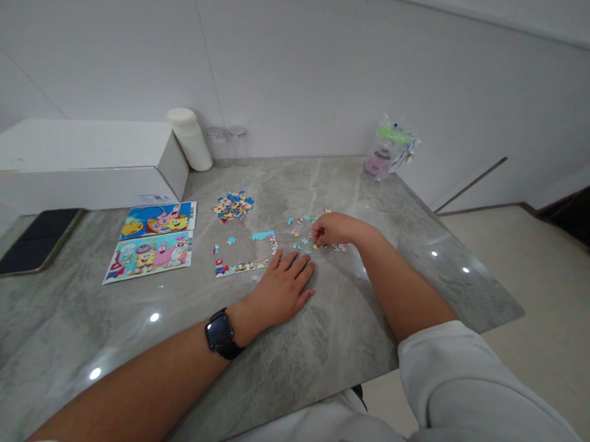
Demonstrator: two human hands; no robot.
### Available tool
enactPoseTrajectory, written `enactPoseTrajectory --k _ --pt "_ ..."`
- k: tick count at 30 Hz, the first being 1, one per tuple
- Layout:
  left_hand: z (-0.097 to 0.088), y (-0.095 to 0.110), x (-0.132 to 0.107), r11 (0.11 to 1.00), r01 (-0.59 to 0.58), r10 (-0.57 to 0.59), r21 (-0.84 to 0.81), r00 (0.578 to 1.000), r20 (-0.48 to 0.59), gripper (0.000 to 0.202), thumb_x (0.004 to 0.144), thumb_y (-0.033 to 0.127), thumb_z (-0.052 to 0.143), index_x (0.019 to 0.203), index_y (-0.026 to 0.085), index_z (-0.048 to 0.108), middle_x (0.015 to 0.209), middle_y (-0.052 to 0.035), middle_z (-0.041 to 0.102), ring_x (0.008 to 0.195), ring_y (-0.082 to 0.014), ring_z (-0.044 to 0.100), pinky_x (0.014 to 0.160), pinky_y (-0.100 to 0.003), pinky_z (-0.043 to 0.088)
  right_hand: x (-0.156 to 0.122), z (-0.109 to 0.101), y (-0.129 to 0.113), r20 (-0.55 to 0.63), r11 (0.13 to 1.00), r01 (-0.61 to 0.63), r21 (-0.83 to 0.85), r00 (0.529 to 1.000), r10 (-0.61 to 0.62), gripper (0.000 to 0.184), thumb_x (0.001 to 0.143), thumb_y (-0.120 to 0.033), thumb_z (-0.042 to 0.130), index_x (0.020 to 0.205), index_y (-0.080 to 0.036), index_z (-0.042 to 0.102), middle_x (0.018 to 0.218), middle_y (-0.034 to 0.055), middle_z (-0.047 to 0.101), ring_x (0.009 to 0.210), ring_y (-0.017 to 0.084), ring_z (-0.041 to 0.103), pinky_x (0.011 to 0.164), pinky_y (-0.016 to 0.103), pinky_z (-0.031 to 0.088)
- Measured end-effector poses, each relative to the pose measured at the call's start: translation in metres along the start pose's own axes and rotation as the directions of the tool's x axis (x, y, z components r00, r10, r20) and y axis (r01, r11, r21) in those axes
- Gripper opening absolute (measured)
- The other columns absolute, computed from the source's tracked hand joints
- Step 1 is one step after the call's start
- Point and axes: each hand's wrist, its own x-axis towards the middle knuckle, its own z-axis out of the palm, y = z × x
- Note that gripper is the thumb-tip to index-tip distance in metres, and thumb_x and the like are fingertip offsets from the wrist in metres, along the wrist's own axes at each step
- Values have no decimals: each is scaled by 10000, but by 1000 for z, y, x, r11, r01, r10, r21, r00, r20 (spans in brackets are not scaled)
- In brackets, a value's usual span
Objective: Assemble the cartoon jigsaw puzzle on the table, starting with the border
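Observation:
My left hand [284, 288] lies flat on the grey table, fingers spread, its fingertips beside the lower right corner of a partly joined jigsaw puzzle border [243, 268]. A lone blue puzzle piece [231, 241] rests inside that border. My right hand [331, 229] is over the scattered loose puzzle pieces [304, 240], thumb and fingers pinched together. Whatever is between those fingers is hidden. Farther back sits a heap of mixed puzzle pieces [234, 206]. Two cartoon picture cards [149, 256] lie to the left of the border.
A phone [37, 242] lies at the far left, in front of a long white box [80, 163]. Beside the box are a white bottle [190, 140] and two clear glasses [227, 145]. A plastic-wrapped cup [388, 152] stands near the table's back right corner.

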Motion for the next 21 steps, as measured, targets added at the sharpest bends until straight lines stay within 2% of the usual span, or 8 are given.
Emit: enactPoseTrajectory --k 5,9,11,15,21 --pt "1 0 0 1000 -2 2 -3 1000 5 559 1095 493 415 1556 197 526 1624 -117 525 1499 -357 451 1283 -637 247 -2 -5 7 -160 995 -85 -57 984 75 272 897 -180 675 1111 -229 835 1040 50 828 900 181 729 751 235 458" --pt "1 0 0 1000 -1 1 -3 1000 5 562 1096 497 413 1554 192 526 1625 -112 524 1491 -358 457 1285 -639 244 2 -4 9 -120 994 -52 -94 992 41 319 912 -198 672 1184 -253 831 1068 48 824 930 190 729 775 247 457" --pt "0 1 0 1000 2 -2 -3 1000 6 562 1096 497 415 1553 191 527 1625 -111 525 1495 -363 452 1286 -640 239 5 -3 9 -137 994 -44 -96 990 30 348 923 -204 667 1228 -271 821 1091 47 821 958 197 727 815 251 463" --pt "0 1 0 1000 12 -12 2 1000 4 561 1089 502 432 1548 196 531 1623 -118 525 1508 -363 438 1286 -637 240 10 2 3 -304 993 -74 -88 952 44 390 987 -223 605 1338 -274 767 1194 78 789 1081 220 702 940 272 465" --pt "3 0 0 1000 9 -9 14 1000 -17 560 1083 512 438 1536 202 548 1618 -121 531 1499 -363 449 1289 -636 227 21 22 -13 -421 992 -94 -89 906 48 373 1046 -322 561 1370 -259 734 1238 119 726 1128 242 680 967 298 478"
